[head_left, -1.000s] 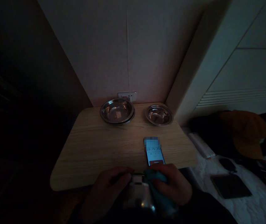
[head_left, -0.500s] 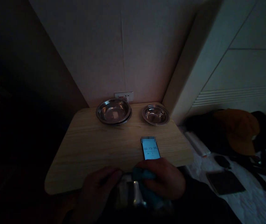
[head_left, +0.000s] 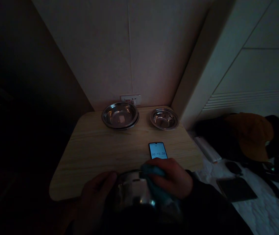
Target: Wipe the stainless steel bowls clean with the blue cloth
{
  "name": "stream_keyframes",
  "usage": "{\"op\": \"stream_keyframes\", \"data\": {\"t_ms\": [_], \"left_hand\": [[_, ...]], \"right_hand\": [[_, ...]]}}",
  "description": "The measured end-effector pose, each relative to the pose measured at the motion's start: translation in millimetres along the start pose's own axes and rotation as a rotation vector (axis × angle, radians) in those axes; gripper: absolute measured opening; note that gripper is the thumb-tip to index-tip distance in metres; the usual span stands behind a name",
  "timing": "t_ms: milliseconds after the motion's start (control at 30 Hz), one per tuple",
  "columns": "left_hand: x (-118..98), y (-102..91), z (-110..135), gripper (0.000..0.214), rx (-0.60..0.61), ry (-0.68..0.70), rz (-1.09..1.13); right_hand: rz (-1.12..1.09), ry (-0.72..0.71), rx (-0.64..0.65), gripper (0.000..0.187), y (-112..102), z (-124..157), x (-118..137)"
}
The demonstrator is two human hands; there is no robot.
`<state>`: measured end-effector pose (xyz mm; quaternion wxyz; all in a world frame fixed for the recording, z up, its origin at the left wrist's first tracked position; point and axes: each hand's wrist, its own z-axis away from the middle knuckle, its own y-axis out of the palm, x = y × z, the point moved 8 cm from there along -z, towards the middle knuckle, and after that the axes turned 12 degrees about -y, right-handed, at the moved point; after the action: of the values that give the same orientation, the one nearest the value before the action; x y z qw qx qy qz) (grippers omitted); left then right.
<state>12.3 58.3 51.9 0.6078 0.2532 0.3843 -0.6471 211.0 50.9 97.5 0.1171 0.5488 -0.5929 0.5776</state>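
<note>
At the pale wood-grain table's (head_left: 92,156) near edge, my left hand (head_left: 95,191) grasps a shiny rounded metal bowl (head_left: 134,188) while my right hand (head_left: 173,179) clenches a teal cloth (head_left: 157,189) against its rim, apparently wiping, the next stroke requiring steady support.

Very dim feed I've got here: the left side drops to near black, and the left hand (head_left: 96,191) sinks into shadow. Brightest spot on my screen is the smartphone (head_left: 157,150), glowing cold blue-white, digits readable. Small glints sit on the steel vessel (head_left: 133,191), a softer sheen on the bowls (head_left: 120,116) behind. Cloth (head_left: 160,189) looks smeared; bedding (head_left: 271,209) goes soft, stretched toward the right edge.
</note>
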Motion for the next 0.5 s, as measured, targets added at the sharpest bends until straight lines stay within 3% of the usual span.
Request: {"op": "stream_keyframes", "data": {"t_ms": [67,133,300,400,500], "left_hand": [[4.3,-6.2,-3.5,0.041,-0.031,-0.042,0.096],[7.0,1.0,-4.8,0.042,0.027,-0.055,0.137],[11.5,31.6,-0.7,0.038,0.194,-0.059,0.042],[13.9,25.5,-1.7,0.039,0.151,-0.086,0.109],[17.5,7.2,-6.0,0.04,0.048,-0.113,0.238]], "right_hand": [[0.017,0.056,-0.076,0.023,-5.6,13.7,-13.5],[0.031,0.111,-0.107,0.021,-7.7,20.9,-21.3],[0.004,0.074,0.087,0.023,5.7,-7.5,-3.8],[-0.022,0.033,0.111,0.025,6.9,-23.0,2.9],[-0.063,0.045,-0.022,0.023,0.7,-14.3,-8.2]]}}
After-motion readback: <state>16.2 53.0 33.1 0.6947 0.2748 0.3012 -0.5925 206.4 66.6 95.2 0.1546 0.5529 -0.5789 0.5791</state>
